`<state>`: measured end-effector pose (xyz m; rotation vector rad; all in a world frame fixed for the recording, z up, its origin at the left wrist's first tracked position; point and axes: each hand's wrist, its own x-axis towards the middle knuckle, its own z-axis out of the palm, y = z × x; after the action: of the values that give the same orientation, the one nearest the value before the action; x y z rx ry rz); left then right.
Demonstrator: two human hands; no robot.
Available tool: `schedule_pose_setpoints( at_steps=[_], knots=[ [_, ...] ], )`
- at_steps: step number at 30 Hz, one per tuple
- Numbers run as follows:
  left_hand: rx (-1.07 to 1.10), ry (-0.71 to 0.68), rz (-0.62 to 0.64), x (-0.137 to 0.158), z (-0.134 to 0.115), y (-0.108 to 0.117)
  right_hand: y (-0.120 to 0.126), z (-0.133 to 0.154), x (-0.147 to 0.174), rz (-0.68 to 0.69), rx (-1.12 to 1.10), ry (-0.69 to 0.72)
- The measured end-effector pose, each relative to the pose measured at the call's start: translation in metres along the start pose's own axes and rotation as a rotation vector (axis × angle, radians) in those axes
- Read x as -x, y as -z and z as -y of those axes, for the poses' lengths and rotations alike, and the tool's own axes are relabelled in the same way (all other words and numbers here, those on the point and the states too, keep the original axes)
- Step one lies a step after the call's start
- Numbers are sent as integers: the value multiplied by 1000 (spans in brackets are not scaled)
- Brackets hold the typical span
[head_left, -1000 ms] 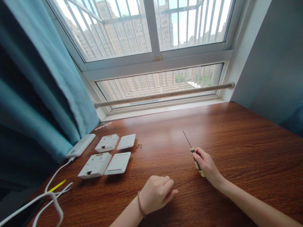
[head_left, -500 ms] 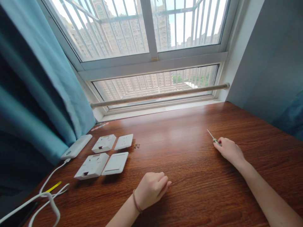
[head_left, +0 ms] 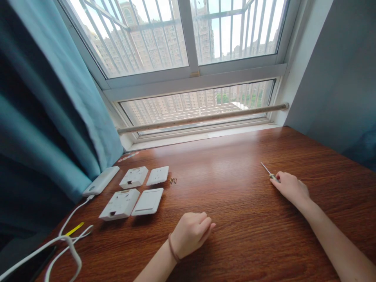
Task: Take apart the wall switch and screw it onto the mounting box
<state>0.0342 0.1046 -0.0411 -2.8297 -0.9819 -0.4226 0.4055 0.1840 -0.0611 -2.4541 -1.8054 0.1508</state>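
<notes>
My right hand (head_left: 290, 190) is closed round the handle of a screwdriver (head_left: 266, 169), low over the right part of the wooden table. Its thin metal shaft points away and to the left. My left hand (head_left: 192, 232), with a brown band at the wrist, rests near the table's front, fingers curled in and no object showing; its palm is hidden. Beyond it on the left lie a white switch plate (head_left: 147, 201) and a white socket plate (head_left: 158, 176). Beside these stand two white mounting boxes (head_left: 120, 203). Several small screws (head_left: 173, 181) lie next to the socket plate.
A white power bank (head_left: 101, 181) with a white cable (head_left: 72, 214) lies at the left, by the blue curtain (head_left: 70, 98). A yellow strip (head_left: 75, 228) is near the cable. Along the table's (head_left: 235, 168) far edge runs a window with a rail (head_left: 205, 117).
The whole view has shifted slightly, so the parts on the table appear a little further right. Both hands keep nearly the same pose, and the screwdriver is still in my right hand.
</notes>
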Motion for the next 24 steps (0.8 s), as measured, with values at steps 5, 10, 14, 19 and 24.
schedule_pose_setpoints(
  at_steps=[5, 10, 14, 19, 24],
  knots=[
    [-4, -8, -3, 0, -1, -1, 1, 0, 1, 3, -20, -14],
    [-6, -2, 2, 0, -1, -1, 0, -2, 0, 18, -31, -32],
    [-8, 3, 4, 0, 0, -1, -2, -5, -2, 28, -40, -31],
    [-19, 11, 10, 1, 0, -3, -4, -6, -3, 20, -46, -29],
    [-24, 11, 19, 1, 0, -5, -5, -7, -4, 25, -36, -27]
  ],
)
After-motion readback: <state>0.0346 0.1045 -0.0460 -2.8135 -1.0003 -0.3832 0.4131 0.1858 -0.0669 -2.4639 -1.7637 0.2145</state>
